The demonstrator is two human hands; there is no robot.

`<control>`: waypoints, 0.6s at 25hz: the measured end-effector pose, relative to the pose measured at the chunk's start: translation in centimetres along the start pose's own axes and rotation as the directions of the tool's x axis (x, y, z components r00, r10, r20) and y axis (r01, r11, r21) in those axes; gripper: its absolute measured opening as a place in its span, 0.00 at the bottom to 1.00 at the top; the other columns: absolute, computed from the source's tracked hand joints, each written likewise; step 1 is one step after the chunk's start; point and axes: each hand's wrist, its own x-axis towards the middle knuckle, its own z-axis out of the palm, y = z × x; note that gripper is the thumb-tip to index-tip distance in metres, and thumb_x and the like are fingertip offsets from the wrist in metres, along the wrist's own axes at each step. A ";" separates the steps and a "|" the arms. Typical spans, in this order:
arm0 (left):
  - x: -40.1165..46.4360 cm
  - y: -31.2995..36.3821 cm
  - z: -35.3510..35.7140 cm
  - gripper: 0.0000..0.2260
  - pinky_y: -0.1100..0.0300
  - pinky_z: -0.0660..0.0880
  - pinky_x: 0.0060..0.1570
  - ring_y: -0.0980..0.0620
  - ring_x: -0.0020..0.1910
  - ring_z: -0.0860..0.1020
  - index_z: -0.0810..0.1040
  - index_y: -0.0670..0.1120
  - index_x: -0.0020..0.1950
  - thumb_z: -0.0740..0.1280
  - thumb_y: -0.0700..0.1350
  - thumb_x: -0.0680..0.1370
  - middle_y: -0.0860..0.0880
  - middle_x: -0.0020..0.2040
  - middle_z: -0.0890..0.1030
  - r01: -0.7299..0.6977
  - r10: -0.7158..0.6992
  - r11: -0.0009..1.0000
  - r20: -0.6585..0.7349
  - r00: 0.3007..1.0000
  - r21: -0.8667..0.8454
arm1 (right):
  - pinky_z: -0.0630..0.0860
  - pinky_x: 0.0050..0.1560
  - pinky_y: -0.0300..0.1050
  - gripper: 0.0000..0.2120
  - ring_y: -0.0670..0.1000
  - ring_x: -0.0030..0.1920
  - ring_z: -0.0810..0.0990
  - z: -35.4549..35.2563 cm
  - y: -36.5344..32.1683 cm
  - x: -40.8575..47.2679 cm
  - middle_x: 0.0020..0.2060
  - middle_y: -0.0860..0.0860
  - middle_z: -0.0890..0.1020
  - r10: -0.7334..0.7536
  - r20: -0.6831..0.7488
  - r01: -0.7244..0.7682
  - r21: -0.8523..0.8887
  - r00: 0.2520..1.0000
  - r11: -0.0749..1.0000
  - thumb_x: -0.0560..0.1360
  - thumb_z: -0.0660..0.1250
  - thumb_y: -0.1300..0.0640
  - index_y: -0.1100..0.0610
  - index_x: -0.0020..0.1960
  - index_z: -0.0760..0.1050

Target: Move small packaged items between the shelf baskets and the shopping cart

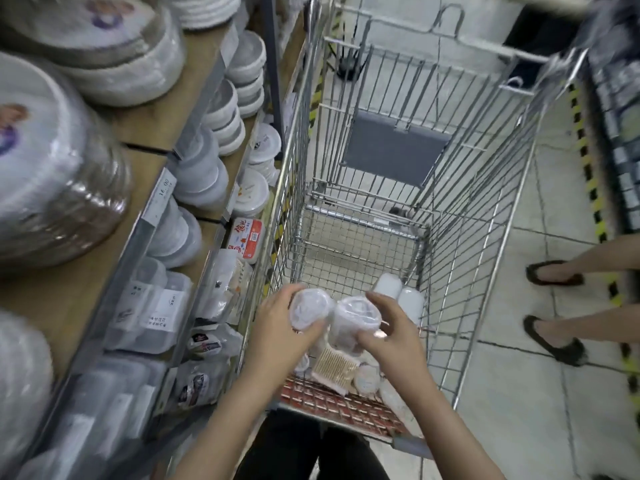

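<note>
L hand (277, 327) grips a clear round pack (309, 311); R hand (389, 332) grips a 2nd clear pack (353, 323), both over the near end of the wire cart (478, 216). Toothpick pack (333, 367) lies in the cart below. Shelves (145, 202) w/ plastic tubs on the left.

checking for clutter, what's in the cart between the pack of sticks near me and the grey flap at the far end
In the head view, two white cup stacks lie past the stick pack; beyond them only bare wire cart floor runs to the grey flap.

Bare forearms with no sleeves showing, and dark black trousers (304, 448) below.
</note>
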 end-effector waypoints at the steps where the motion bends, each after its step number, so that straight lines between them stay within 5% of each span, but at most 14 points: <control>1: -1.0 1.0 -1.0 0.24 0.57 0.75 0.52 0.59 0.53 0.76 0.73 0.56 0.60 0.75 0.55 0.67 0.58 0.55 0.77 -0.020 0.019 0.998 -0.017 1.000 -0.056 | 0.77 0.45 0.34 0.23 0.42 0.52 0.80 -0.6 -1.1 -0.7 0.53 0.41 0.81 -0.016 0.006 0.016 0.043 1.000 0.999 0.68 0.71 0.66 0.44 0.57 0.74; 6: -7.3 4.7 -5.1 0.20 0.65 0.75 0.46 0.61 0.49 0.78 0.74 0.55 0.59 0.74 0.40 0.70 0.58 0.51 0.80 -0.071 0.017 0.949 -0.176 0.984 -0.308 | 0.77 0.42 0.36 0.18 0.45 0.50 0.82 -2.9 -5.7 -5.2 0.50 0.46 0.83 -0.113 0.117 0.087 0.211 0.987 0.974 0.69 0.73 0.64 0.50 0.56 0.78; 8: -10.6 5.6 -6.3 0.20 0.66 0.76 0.44 0.60 0.49 0.79 0.73 0.54 0.60 0.74 0.42 0.71 0.59 0.50 0.80 -0.097 -0.012 0.911 -0.260 0.965 -0.402 | 0.75 0.35 0.32 0.21 0.44 0.47 0.82 -3.4 -7.0 -7.3 0.49 0.47 0.84 -0.152 0.180 0.105 0.247 0.972 0.963 0.64 0.73 0.54 0.49 0.57 0.78; 10: -14.1 6.1 -6.9 0.20 0.66 0.77 0.45 0.60 0.49 0.80 0.73 0.56 0.60 0.74 0.44 0.71 0.59 0.52 0.80 -0.109 -0.073 0.871 -0.346 0.935 -0.479 | 0.78 0.40 0.36 0.27 0.47 0.50 0.82 -3.7 -7.7 -9.1 0.50 0.48 0.84 -0.171 0.244 0.104 0.267 0.955 0.958 0.59 0.72 0.47 0.50 0.58 0.78; 15: -23.6 6.5 -7.4 0.20 0.66 0.77 0.44 0.61 0.46 0.81 0.74 0.55 0.57 0.76 0.52 0.68 0.58 0.50 0.82 -0.146 -0.230 0.817 -0.548 0.805 -0.557 | 0.80 0.46 0.40 0.31 0.48 0.51 0.82 -3.0 -9.1 -13.5 0.51 0.48 0.84 -0.271 0.433 0.161 0.273 0.860 0.948 0.57 0.72 0.45 0.51 0.59 0.77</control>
